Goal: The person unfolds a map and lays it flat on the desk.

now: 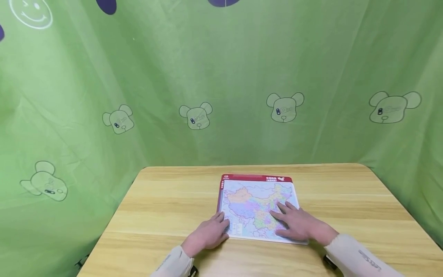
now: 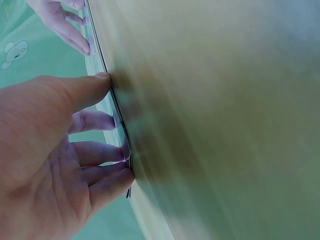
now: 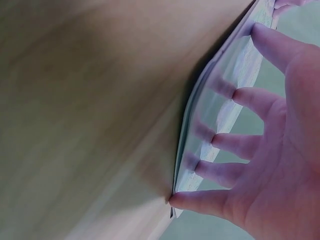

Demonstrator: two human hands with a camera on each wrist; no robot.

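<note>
A flat map board (image 1: 249, 198) with a red top strip and a pastel-coloured map lies on the wooden table. My left hand (image 1: 211, 232) rests at its lower left corner, the fingertips on the board's edge. In the left wrist view the left thumb (image 2: 92, 90) touches that thin edge, with the fingers on the surface. Spread over the lower right part of the map, my right hand (image 1: 294, 223) touches it with its fingertips. The right wrist view shows those fingertips (image 3: 222, 140) on the glossy face, and the board's edge looks layered.
The wooden table (image 1: 166, 204) extends on both sides of the board, with rounded far corners. A green curtain (image 1: 235, 142) with printed bear heads hangs behind and beside it. Light sleeves (image 1: 356, 256) cover both forearms, with a dark strap piece under each wrist.
</note>
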